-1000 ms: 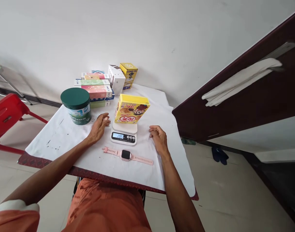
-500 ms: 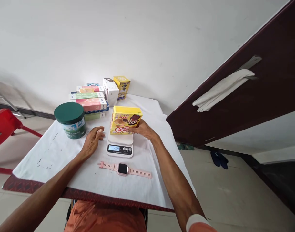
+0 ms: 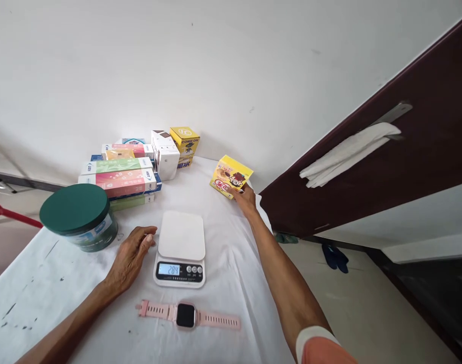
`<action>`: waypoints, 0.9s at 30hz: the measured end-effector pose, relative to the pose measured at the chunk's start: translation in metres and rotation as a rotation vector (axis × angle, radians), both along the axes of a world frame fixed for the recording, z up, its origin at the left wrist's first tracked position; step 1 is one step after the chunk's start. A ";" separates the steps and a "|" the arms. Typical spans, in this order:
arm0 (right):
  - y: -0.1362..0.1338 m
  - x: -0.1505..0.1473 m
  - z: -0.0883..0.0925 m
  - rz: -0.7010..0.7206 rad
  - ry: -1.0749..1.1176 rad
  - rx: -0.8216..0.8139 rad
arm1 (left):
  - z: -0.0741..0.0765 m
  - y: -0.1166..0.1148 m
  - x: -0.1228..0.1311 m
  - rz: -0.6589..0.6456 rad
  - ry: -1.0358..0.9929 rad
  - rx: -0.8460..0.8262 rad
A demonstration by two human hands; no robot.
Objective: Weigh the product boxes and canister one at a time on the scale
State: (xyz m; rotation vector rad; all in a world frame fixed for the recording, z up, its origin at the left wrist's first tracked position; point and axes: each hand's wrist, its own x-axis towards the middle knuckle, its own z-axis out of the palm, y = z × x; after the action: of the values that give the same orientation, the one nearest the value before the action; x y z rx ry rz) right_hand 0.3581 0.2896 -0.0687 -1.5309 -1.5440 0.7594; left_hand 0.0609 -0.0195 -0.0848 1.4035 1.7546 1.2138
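Observation:
My right hand (image 3: 246, 199) grips the lower right part of a yellow box (image 3: 230, 177), tilted, at the right rear of the table. The white kitchen scale (image 3: 181, 236) has a bare plate, and its lit display reads 284. Just left of the scale, my left hand (image 3: 130, 255) rests on the cloth, its fingers loosely curled together with nothing visible in them. A pink watch (image 3: 186, 315) lies stretched out in front of the scale.
A green-lidded tub (image 3: 79, 215) stands at the left. Behind it are stacked pink and green cartons (image 3: 121, 181), a white box (image 3: 165, 155) and yellow boxes (image 3: 184, 141) near the wall. A dark door with a white cloth (image 3: 348, 151) on its handle is at the right.
My right hand has carried the yellow box off the scale, rightward and back. The camera view has moved closer to the table. My left hand remains beside the scale.

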 end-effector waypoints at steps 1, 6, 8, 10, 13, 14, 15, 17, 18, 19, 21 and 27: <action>0.010 -0.001 -0.008 -0.031 -0.008 0.004 | 0.001 0.001 0.000 0.003 -0.005 -0.007; 0.055 -0.008 -0.026 -0.171 -0.041 0.032 | 0.001 0.005 0.000 0.014 -0.025 -0.012; 0.069 -0.009 -0.024 -0.193 -0.041 0.024 | 0.000 0.006 0.000 0.012 -0.015 -0.008; 0.077 -0.008 -0.020 -0.195 -0.034 0.013 | -0.003 0.006 0.000 0.011 -0.009 -0.009; 0.077 -0.005 -0.016 -0.186 -0.020 0.018 | -0.006 0.005 -0.001 0.011 -0.002 -0.008; 0.074 -0.004 -0.015 -0.177 -0.015 0.022 | -0.006 0.004 -0.002 0.009 0.001 -0.007; 0.071 -0.003 -0.015 -0.162 -0.011 0.023 | -0.007 0.004 -0.002 0.005 0.004 -0.008; 0.064 -0.002 -0.017 -0.116 -0.007 0.008 | -0.008 0.004 -0.002 -0.005 0.012 -0.010; 0.061 -0.002 -0.018 -0.095 -0.007 -0.004 | -0.008 0.003 -0.002 -0.011 0.017 -0.009; 0.059 -0.003 -0.020 -0.078 -0.007 -0.017 | -0.008 0.003 -0.001 -0.016 0.022 -0.007; 0.055 -0.004 -0.022 -0.058 -0.006 -0.039 | -0.008 0.004 -0.002 -0.022 0.026 -0.003; 0.033 -0.001 -0.014 -0.025 -0.025 -0.045 | -0.011 0.003 -0.001 -0.010 -0.004 0.017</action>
State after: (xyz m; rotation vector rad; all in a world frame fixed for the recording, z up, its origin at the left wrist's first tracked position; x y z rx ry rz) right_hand 0.3573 0.3227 -0.0829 -1.5948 -1.5326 0.7687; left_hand 0.0599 -0.0166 -0.0959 1.4172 1.7368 1.2287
